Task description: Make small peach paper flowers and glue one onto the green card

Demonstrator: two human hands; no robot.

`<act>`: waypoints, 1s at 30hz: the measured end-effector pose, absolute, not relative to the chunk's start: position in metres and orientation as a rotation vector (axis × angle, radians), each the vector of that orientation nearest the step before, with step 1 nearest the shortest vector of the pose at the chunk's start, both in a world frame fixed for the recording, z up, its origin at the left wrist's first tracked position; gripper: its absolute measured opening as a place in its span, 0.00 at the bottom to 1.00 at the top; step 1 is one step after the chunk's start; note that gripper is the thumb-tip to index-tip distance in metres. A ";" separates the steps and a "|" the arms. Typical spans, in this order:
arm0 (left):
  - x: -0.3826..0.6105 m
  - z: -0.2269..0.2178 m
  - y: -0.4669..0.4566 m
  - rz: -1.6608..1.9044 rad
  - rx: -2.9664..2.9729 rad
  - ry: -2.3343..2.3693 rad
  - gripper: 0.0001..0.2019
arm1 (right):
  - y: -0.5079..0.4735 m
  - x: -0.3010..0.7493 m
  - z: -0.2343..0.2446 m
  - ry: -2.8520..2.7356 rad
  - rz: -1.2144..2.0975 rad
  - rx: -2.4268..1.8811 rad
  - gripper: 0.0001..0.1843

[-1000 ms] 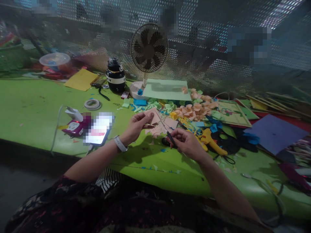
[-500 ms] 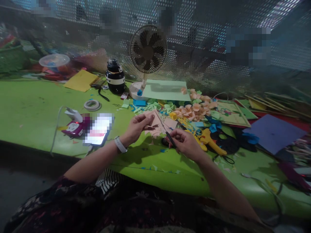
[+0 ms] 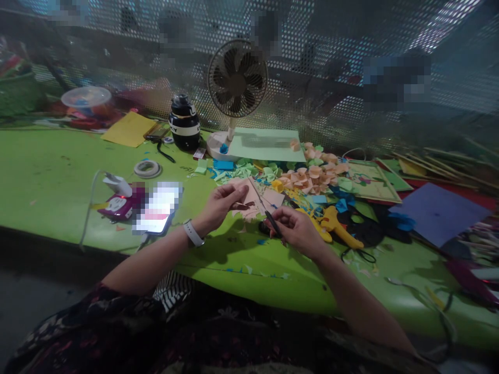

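The pale pink paper sheet [image 3: 251,194] is at the centre of the work area, pinched between the thumb and fingers of the left hand [image 3: 224,201]. At its four o'clock, the right hand [image 3: 295,228] grips black-handled metal scissors [image 3: 274,224], blades along the sheet's right edge; blade opening cannot be determined. Pale pink paper scraps [image 3: 252,212] lie beneath. At two o'clock, a heap of curled peach paper pieces [image 3: 312,179] appears finished; the held sheet's trimming is judged incomplete.
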State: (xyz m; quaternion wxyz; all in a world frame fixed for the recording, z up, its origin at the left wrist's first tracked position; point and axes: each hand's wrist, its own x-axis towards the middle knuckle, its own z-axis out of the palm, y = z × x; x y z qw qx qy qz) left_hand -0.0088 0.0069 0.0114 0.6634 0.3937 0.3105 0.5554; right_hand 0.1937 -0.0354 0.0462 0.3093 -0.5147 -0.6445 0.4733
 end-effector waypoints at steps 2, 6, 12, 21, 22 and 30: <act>-0.009 0.012 0.007 1.250 0.886 0.696 0.22 | -0.035 0.193 0.047 -1.688 1.256 -1.362 0.31; -0.009 0.012 0.007 1.252 0.847 0.703 0.22 | -0.034 0.194 0.046 -1.678 1.245 -1.374 0.31; -0.009 0.013 0.006 1.287 0.855 0.736 0.21 | -0.034 0.196 0.044 -1.711 1.239 -1.374 0.30; -0.010 0.009 0.007 1.269 0.907 0.720 0.20 | -0.033 0.196 0.042 -1.717 1.264 -1.356 0.30; -0.010 0.008 0.008 1.270 0.907 0.712 0.20 | -0.034 0.195 0.042 -1.716 1.266 -1.352 0.30; -0.010 0.010 0.007 1.259 0.877 0.717 0.18 | -0.036 0.194 0.046 -1.662 1.325 -1.376 0.29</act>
